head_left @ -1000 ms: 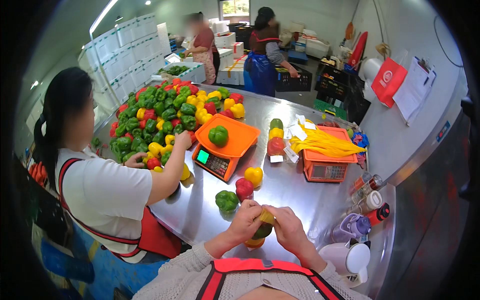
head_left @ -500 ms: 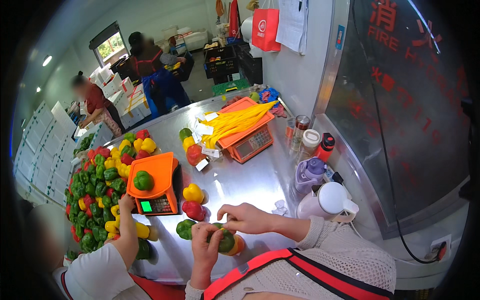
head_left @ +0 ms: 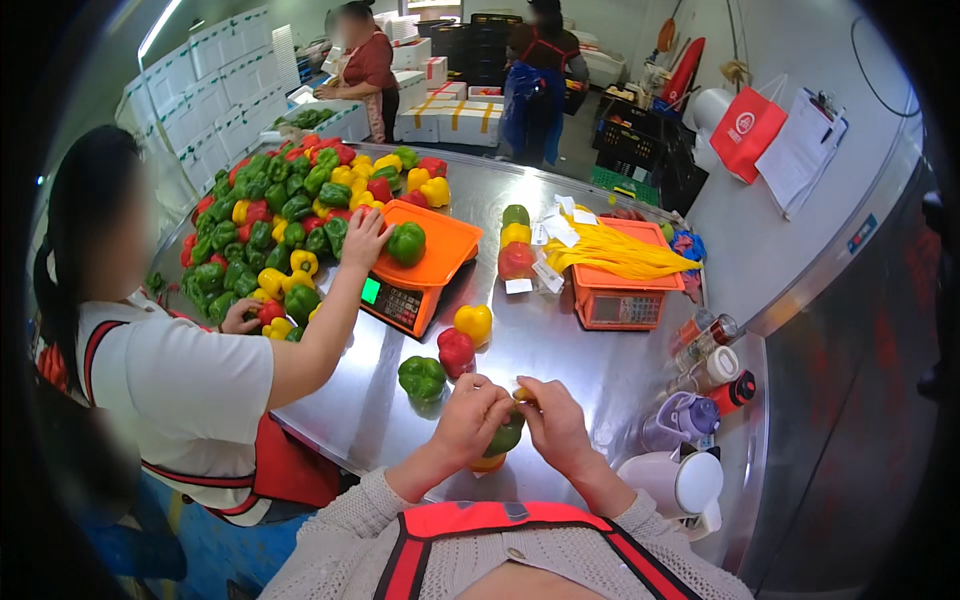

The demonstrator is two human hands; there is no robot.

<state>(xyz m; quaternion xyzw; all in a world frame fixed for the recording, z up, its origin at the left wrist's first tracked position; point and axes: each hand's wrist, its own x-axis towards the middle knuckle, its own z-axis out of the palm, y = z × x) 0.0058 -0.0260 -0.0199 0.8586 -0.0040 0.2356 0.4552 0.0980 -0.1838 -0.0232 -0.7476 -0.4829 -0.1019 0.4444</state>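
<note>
In front of my body stands a stack of bell peppers (head_left: 506, 437), green on top and orange-yellow below, partly hidden by my hands. My left hand (head_left: 468, 422) is closed at its upper left side. With bent fingers my right hand (head_left: 555, 423) pinches a small yellow piece (head_left: 522, 394) at the top of the stack; its kind is unclear. Just beyond my left hand lie a loose green bell pepper (head_left: 422, 378), a red bell pepper (head_left: 456, 352) and a yellow bell pepper (head_left: 474, 323).
At left a co-worker's hand (head_left: 366, 238) is beside a green pepper (head_left: 406, 243) on an orange scale (head_left: 430, 232), near a large pepper heap (head_left: 270, 205). Yellow strips (head_left: 625, 250) lie on another scale (head_left: 618, 310). Bottles (head_left: 680, 420) and a kettle (head_left: 680, 483) line the right edge.
My view has swung left. My hands have come closer together at the top of the pepper stack. The co-worker's hand has moved from the scale's front up to its tray.
</note>
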